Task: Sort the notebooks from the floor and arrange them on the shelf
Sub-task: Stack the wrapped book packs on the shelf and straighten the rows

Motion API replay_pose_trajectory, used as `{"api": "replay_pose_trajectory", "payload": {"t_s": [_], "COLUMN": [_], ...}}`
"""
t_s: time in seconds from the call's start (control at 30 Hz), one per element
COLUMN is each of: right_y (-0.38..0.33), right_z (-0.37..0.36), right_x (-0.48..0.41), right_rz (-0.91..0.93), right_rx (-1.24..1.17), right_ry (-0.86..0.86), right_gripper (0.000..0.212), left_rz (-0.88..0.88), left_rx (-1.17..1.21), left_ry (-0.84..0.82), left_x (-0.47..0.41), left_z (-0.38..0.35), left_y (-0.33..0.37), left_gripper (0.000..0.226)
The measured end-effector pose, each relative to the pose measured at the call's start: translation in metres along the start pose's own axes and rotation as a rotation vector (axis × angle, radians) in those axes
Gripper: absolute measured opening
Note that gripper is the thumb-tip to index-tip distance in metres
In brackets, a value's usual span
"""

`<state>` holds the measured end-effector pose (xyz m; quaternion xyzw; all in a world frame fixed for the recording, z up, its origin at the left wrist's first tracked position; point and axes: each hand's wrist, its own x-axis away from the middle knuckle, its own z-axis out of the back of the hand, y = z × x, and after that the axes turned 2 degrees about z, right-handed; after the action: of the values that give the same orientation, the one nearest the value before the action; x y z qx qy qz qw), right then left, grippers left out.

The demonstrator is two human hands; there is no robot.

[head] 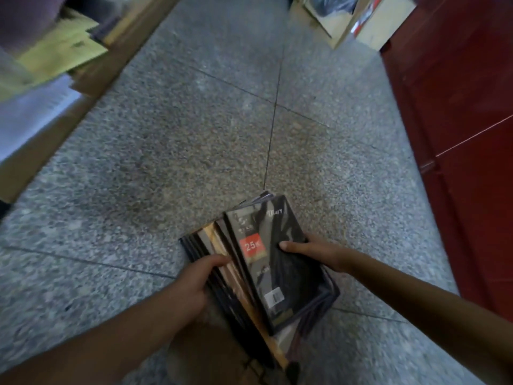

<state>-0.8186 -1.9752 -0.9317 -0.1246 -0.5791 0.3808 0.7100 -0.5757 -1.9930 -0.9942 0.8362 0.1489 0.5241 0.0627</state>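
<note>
- Notebooks [291,273] form a loose, fanned stack low in the middle of the view, held between the two hands over the speckled grey floor [166,151].
- I cannot tell whether the stack touches the floor.
- The top one has a dark cover with a red label [252,245] reading "25K".
- The left hand [191,284] grips the stack's left edge, with its fingers curled round the fanned spines.
- The right hand [316,252] grips the right edge, its thumb pressed flat on the top cover and its fingers hidden beneath.
- A wooden shelf [116,65] runs along the left, well apart from the stack, and carries yellow-green papers [61,48], blurred.
- A dark red cabinet [458,107] stands along the right.
- Cardboard boxes [383,23] sit at the far end of the floor.
</note>
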Motion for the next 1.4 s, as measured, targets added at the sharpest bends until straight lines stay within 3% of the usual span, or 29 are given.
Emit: {"api": "replay_pose_trajectory", "payload": {"t_s": [0.13, 0.3, 0.5, 0.6, 0.7, 0.73, 0.87, 0.97, 1.1, 1.2, 1.3, 1.4], "right_y": [-0.027, -0.072, -0.135, -0.155, -0.16, -0.157, -0.14, -0.127, -0.116, -0.106, -0.104, -0.105], "right_z": [-0.017, -0.045, -0.097, -0.124, -0.142, -0.148, -0.167, -0.165, -0.148, -0.137, -0.129, -0.123], "right_x": [-0.017, -0.05, -0.09, -0.107, -0.109, -0.108, -0.108, -0.11, -0.112, -0.115, -0.119, -0.127], "right_rz": [0.082, 0.143, 0.18, 0.171, 0.098, 0.078, 0.156, 0.163, 0.22, 0.237, 0.193, 0.131], "right_rx": [-0.063, 0.042, 0.198, 0.148, 0.196, 0.229, 0.165, -0.066, -0.171, -0.266, -0.34, -0.363], "right_ry": [-0.039, -0.067, -0.135, -0.236, -0.364, -0.405, -0.344, -0.269, -0.233, -0.272, -0.371, -0.475], "right_gripper": [0.021, 0.036, 0.079, 0.096, 0.093, 0.091, 0.077, 0.079, 0.058, 0.066, 0.062, 0.064], "left_rz": [-0.135, -0.254, -0.446, -0.546, -0.689, -0.691, -0.7, -0.669, -0.555, -0.497, -0.625, -0.664], "left_rx": [-0.008, 0.071, 0.196, 0.229, 0.14, 0.083, -0.113, -0.224, -0.486, -0.505, -0.211, -0.01], "left_ry": [0.113, 0.167, 0.357, 0.434, 0.57, 0.625, 0.731, 0.79, 0.947, 1.07, 0.949, 0.78], "left_x": [0.007, 0.029, 0.058, 0.071, 0.053, 0.034, 0.036, 0.064, 0.063, 0.062, 0.065, 0.07], "left_z": [0.024, 0.058, 0.101, 0.115, 0.147, 0.168, 0.167, 0.126, 0.105, 0.101, 0.096, 0.094], "left_y": [0.024, 0.043, 0.06, 0.058, 0.058, 0.054, 0.049, 0.054, 0.059, 0.068, 0.084, 0.086], "left_gripper": [0.019, 0.028, 0.017, 0.006, 0.09, 0.102, 0.093, 0.109, 0.096, 0.061, 0.028, 0.035]}}
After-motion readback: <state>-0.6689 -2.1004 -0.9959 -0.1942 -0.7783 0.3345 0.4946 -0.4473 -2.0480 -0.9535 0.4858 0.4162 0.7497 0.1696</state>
